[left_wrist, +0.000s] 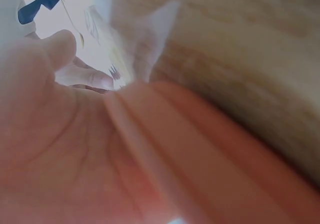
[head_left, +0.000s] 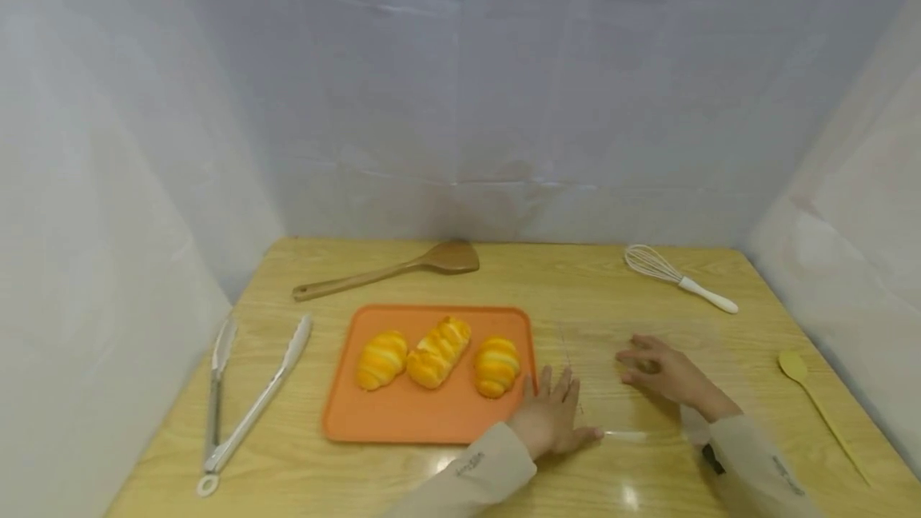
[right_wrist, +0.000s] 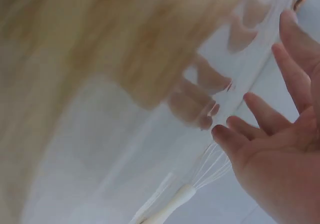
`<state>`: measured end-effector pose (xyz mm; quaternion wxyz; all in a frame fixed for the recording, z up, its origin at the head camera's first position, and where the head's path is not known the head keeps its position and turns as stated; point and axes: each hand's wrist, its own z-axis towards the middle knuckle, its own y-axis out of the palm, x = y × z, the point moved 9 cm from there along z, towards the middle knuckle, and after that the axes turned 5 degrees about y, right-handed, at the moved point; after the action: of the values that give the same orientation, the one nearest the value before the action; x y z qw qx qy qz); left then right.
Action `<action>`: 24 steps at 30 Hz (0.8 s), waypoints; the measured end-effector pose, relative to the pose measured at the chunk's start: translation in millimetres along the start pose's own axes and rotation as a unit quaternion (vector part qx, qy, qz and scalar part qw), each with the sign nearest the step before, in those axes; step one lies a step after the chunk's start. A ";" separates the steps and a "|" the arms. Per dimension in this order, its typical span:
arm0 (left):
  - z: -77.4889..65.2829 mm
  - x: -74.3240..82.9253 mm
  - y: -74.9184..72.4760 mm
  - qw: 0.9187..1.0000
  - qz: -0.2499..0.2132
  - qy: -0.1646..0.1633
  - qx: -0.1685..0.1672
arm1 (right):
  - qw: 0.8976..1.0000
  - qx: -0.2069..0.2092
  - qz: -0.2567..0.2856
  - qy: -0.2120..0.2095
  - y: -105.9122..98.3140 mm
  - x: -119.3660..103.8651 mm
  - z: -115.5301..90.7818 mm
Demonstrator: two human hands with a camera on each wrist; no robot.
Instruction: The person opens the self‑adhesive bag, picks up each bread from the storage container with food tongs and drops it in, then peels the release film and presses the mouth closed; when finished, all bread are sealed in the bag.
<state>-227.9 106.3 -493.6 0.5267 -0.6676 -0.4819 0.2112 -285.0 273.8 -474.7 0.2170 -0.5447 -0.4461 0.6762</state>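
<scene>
White sheeting [head_left: 446, 102] hangs beyond both hands and down either side. Below it, the wood-grain table [head_left: 576, 286] spreads out under the left hand [head_left: 548, 418] and the right hand [head_left: 665, 372]. The orange tray [head_left: 403, 422] lies flat to the left of the left hand, which overlaps its right-hand edge; the left wrist view shows the rim running right along the palm. A clear plastic sheet [head_left: 597, 394] lies between the hands and under the right one, faint against the wood but mirroring the right fingers in the right wrist view. The metal tongs [head_left: 253, 412] rest well to the left of the left hand, arms spread apart. The wooden spatula [head_left: 432, 259] lies beyond the left hand, across the tray's far side. A yellow spoon [head_left: 795, 368] lies to the right of the right hand, and a white whisk [head_left: 692, 287] beyond it. The left hand is spread flat, fingers straight and thumb out, gripping nothing. The right hand's fingers are apart and slightly bent, also gripping nothing; whether they touch the plastic I cannot tell. Smallest are three bread rolls [head_left: 439, 352], side by side on the tray, left of the left hand's fingers.
</scene>
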 end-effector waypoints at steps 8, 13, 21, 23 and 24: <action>-0.7 1.2 0.2 1.000 0.006 -0.006 -0.005 | 0.998 -0.038 0.039 0.045 -0.6 16.2 -6.7; 0.2 0.5 -0.1 1.000 0.007 -0.004 -0.002 | 0.998 -0.029 0.032 0.051 -2.1 15.6 -5.4; -0.5 0.8 -1.9 1.000 0.003 0.006 0.002 | 0.999 0.031 0.024 0.027 -12.9 11.4 -4.9; -1.9 1.4 -3.0 1.000 0.002 0.010 0.004 | 0.998 0.053 0.019 0.013 -17.4 10.8 -6.6; -2.4 1.5 -2.9 1.000 0.000 0.011 0.002 | 0.997 0.069 0.015 -0.002 -20.2 9.4 -7.9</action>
<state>-226.6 106.3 -489.7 0.5337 -0.6689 -0.4751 0.2049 -284.4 294.3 -462.9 0.2431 -0.5335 -0.3904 0.7098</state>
